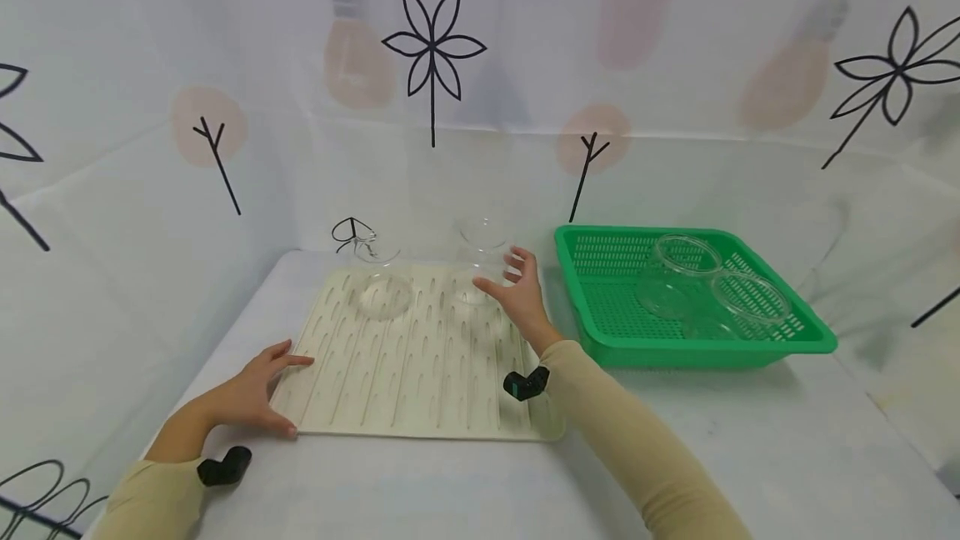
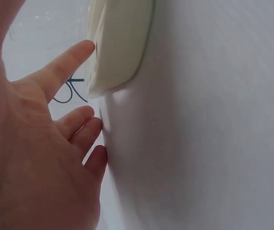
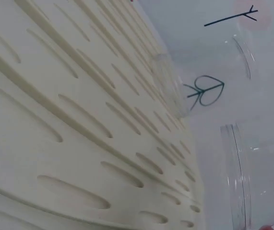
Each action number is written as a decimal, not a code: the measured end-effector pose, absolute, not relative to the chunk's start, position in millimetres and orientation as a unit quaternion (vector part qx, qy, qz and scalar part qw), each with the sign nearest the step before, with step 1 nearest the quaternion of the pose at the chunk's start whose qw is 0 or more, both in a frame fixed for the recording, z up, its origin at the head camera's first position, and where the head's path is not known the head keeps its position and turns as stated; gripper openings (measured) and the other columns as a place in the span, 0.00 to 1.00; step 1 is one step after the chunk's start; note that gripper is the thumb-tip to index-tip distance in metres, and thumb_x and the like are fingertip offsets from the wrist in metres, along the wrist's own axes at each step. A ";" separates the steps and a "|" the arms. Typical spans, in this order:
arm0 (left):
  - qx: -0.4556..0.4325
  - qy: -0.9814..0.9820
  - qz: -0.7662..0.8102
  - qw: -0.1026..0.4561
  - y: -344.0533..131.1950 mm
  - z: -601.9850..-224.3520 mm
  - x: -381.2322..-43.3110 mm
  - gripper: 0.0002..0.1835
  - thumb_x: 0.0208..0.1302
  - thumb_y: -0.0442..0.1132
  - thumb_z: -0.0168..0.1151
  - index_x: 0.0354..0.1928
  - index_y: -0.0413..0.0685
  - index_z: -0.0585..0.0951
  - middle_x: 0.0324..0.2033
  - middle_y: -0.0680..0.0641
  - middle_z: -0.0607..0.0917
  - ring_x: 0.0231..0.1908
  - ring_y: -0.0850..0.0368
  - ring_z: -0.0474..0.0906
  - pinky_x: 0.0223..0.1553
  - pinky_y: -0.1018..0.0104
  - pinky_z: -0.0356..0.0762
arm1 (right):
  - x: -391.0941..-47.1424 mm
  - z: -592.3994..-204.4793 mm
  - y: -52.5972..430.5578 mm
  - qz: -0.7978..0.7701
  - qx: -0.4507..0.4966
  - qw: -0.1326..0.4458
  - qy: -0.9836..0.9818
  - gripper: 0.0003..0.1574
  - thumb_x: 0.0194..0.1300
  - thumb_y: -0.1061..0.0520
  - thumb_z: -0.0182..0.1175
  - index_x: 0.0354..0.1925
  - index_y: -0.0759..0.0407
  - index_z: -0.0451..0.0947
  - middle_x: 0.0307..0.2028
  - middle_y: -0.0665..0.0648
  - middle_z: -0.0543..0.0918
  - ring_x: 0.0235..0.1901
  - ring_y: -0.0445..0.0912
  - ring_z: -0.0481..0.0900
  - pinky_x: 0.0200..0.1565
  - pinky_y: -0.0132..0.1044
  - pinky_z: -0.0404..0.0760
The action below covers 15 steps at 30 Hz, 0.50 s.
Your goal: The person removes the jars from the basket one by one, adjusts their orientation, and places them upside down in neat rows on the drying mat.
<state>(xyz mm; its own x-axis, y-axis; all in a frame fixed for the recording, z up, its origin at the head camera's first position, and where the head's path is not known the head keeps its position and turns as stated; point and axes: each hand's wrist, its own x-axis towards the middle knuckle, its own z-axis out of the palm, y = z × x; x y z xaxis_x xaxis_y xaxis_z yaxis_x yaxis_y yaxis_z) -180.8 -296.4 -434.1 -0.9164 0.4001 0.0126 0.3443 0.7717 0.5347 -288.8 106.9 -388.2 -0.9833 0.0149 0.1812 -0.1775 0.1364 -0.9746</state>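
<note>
A cream ridged drying mat (image 1: 420,390) with many long slots lies on the white table. Toward its far left stands a clear jar (image 1: 384,298), seen also in the right wrist view as a faint clear jar (image 3: 170,86). My right hand (image 1: 525,298) grips a second clear jar (image 1: 480,261) over the mat's far right part. In the right wrist view this jar (image 3: 235,177) appears raised off the mat, with fingertips (image 3: 268,227) at the bottom corner. Spread fingers of my left hand (image 1: 251,390) touch the mat's left side, the thumb by its near corner.
A green slotted basket (image 1: 705,347) stands right of the mat. Inside it are two more clear jars, one upright jar (image 1: 667,282) and another jar (image 1: 750,298) beside it. A white printed cloth (image 1: 495,182) hangs behind and around the table.
</note>
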 end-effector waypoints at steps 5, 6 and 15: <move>0.217 0.936 0.270 0.064 -298.5 -433.6 -178.7 0.53 0.29 0.56 0.79 0.61 0.43 0.68 0.63 0.26 0.52 0.61 0.26 0.48 0.52 0.28 0.52 | -296.3 -396.9 107.0 0.643 0.034 0.071 -0.762 0.54 0.51 0.50 0.71 0.67 0.53 0.50 0.65 0.59 0.61 0.60 0.55 0.62 0.56 0.51 0.68; 0.221 0.935 0.270 0.065 -298.4 -433.1 -178.8 0.52 0.30 0.56 0.79 0.61 0.42 0.68 0.63 0.26 0.52 0.60 0.26 0.48 0.52 0.29 0.53 | -297.7 -398.6 107.1 0.640 0.030 0.071 -0.764 0.54 0.51 0.51 0.71 0.67 0.53 0.50 0.65 0.59 0.61 0.60 0.56 0.62 0.57 0.51 0.68; 0.221 0.931 0.280 0.073 -299.4 -430.7 -178.8 0.52 0.31 0.53 0.79 0.62 0.40 0.68 0.64 0.25 0.53 0.61 0.26 0.48 0.53 0.30 0.51 | -308.2 -407.9 101.1 0.626 0.012 0.063 -0.778 0.53 0.52 0.53 0.71 0.66 0.53 0.49 0.64 0.61 0.60 0.60 0.56 0.62 0.56 0.52 0.68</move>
<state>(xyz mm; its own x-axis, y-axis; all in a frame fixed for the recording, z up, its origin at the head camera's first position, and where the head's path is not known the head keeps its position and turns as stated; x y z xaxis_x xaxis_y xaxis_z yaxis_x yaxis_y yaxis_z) -178.8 -299.4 -430.7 -0.8915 0.4528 -0.0128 0.3705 0.7453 0.5543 -308.2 101.1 -407.9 -0.9919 0.0595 0.1125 -0.0972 0.2171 -0.9713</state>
